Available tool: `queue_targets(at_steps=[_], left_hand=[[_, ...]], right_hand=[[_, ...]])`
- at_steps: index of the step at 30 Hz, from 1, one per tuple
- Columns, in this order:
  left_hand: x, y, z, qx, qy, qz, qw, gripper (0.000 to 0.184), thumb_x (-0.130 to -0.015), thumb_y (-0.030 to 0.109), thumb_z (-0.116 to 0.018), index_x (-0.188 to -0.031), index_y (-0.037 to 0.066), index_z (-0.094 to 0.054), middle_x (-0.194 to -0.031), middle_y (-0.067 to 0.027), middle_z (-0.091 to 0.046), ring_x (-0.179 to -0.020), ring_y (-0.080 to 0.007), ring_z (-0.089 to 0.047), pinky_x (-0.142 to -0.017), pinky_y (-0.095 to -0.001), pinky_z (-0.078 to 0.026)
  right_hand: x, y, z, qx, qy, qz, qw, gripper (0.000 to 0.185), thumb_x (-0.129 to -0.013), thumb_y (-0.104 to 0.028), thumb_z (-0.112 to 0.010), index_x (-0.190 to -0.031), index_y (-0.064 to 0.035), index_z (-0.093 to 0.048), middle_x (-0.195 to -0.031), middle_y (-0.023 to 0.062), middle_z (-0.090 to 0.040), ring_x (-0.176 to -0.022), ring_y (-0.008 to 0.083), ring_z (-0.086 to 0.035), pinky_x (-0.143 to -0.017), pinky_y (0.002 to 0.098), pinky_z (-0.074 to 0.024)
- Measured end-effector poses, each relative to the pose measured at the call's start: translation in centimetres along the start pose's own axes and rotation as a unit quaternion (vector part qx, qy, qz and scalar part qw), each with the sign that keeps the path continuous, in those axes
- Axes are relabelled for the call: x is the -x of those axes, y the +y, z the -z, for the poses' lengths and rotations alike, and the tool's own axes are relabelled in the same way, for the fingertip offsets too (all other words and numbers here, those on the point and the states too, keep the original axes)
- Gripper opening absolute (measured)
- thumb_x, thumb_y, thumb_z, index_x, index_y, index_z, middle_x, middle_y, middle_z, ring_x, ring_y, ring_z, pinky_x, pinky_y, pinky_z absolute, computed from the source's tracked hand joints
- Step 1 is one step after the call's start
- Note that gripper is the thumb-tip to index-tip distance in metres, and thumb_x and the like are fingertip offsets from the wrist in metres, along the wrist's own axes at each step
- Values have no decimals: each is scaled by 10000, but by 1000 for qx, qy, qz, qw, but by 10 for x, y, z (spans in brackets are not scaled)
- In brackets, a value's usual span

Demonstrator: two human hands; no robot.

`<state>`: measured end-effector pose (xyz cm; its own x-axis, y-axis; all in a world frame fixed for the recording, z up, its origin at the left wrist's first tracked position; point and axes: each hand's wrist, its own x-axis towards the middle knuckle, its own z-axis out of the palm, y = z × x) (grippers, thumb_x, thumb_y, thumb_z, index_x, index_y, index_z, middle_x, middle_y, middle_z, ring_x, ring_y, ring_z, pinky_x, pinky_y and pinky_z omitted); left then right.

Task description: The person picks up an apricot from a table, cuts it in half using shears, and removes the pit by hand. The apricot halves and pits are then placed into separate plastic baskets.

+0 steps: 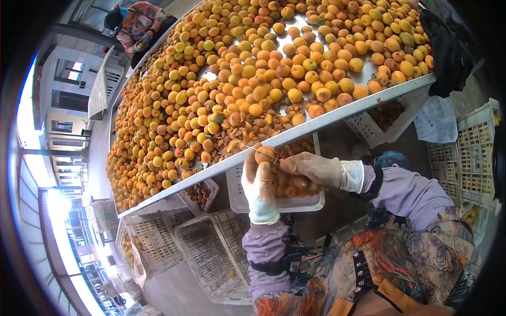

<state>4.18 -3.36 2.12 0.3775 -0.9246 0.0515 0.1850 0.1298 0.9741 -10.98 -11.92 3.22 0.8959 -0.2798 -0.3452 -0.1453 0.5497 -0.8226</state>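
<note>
At the near edge of the metal table (195, 177), my gloved left hand (259, 184) holds an orange apricot (265, 154) between its fingers. My gloved right hand (311, 167) is closed just to the right of the fruit, pinching a small tool with a thin metal part (275, 161) and a bit of red at its tip. Below both hands is a white crate (319, 203) with apricot pieces (295, 185) in it. Torn brown pieces (253, 125) lie on the table just beyond my hands, among many whole apricots (221, 79).
Another person (141, 26) is at the table's far left side. Under the near edge are an empty-looking crate (211, 247), a small crate of pits (200, 195) and a white crate (369, 126). Crates (469, 152) stand at right, beside a dark cloth (448, 52).
</note>
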Motion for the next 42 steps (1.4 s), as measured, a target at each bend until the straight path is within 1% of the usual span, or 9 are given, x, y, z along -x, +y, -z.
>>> queue_targets(at_steps=[5, 18, 19, 20, 22, 25, 26, 31, 42], left_hand=[[4, -19, 0, 222, 25, 101, 969, 496, -910, 359, -569, -1270, 30, -478, -1170, -101, -567, -1062, -198, -529, -962, -368, -421], [9, 7, -5, 77, 80, 149, 983, 436, -964, 227, -457, -1334, 7, -390, -1230, -132, -534, -1074, -225, -532, -957, -357, -422], [11, -7, -3, 14, 75, 48, 996, 480, -943, 342, -497, -1269, -9, -473, -1096, -94, -611, -782, -86, -533, -693, -227, -444], [9, -27, 5, -22, 75, 0, 997, 516, -953, 386, -450, -1272, -19, -466, -1123, -110, -597, -922, -163, -566, -806, -305, -481], [11, -31, 16, 170, 18, 111, 979, 479, -966, 386, -370, -1307, 58, -441, -1248, -129, -517, -1084, -239, -529, -897, -376, -464], [-2, -20, 33, 99, -2, 207, 973, 577, -881, 428, -562, -1336, 168, -319, -1113, -180, -568, -850, -217, -620, -648, -306, -562], [4, 0, -5, 60, 110, 143, 982, 407, -907, 360, -534, -1202, 90, -459, -1037, -157, -593, -503, -205, -575, -343, -269, -464], [7, -2, -1, -42, 76, 61, 994, 361, -924, 337, -505, -1131, 41, -510, -965, -84, -584, -823, -155, -564, -633, -277, -490], [3, 2, -10, -36, 65, 99, 992, 319, -923, 310, -492, -1087, 40, -537, -953, -82, -575, -871, -147, -538, -703, -276, -465]], right_hand=[[-8, 24, -14, -81, 40, 26, 996, 324, -901, -415, -465, -856, -109, -564, -552, -21, -460, -398, 57, -377, -351, 199, -283], [-12, 25, -22, -89, 54, 8, 995, 375, -945, -460, -446, -918, -109, -575, -578, -11, -464, -459, 79, -433, -390, 228, -327], [-13, 32, -20, -107, 48, 4, 993, 381, -943, -450, -452, -977, -105, -609, -637, 7, -524, -570, 94, -517, -463, 242, -405], [-20, 45, -19, 14, 72, 140, 987, 382, -936, -452, -464, -970, -105, -621, -678, 18, -570, -597, 111, -555, -494, 254, -449], [-11, 30, -25, -32, 83, 9, 996, 322, -921, -441, -501, -906, -147, -633, -655, -35, -546, -573, 66, -508, -458, 246, -392], [-19, 31, -33, -62, 54, 48, 995, 347, -955, -420, -426, -731, -188, -555, -517, -76, -418, -444, 54, -384, -414, 227, -290], [-24, 36, -31, -79, 34, 30, 996, 353, -954, -438, -423, -716, -204, -534, -509, -83, -400, -429, 49, -358, -406, 222, -275], [-14, 26, -27, -107, 9, 15, 994, 354, -944, -452, -447, -803, -140, -537, -554, -58, -431, -462, 76, -384, -429, 236, -307], [-36, 51, -23, -155, 50, 20, 986, 355, -911, -458, -529, -773, -148, -634, -521, -41, -490, -401, 106, -416, -386, 273, -342]])
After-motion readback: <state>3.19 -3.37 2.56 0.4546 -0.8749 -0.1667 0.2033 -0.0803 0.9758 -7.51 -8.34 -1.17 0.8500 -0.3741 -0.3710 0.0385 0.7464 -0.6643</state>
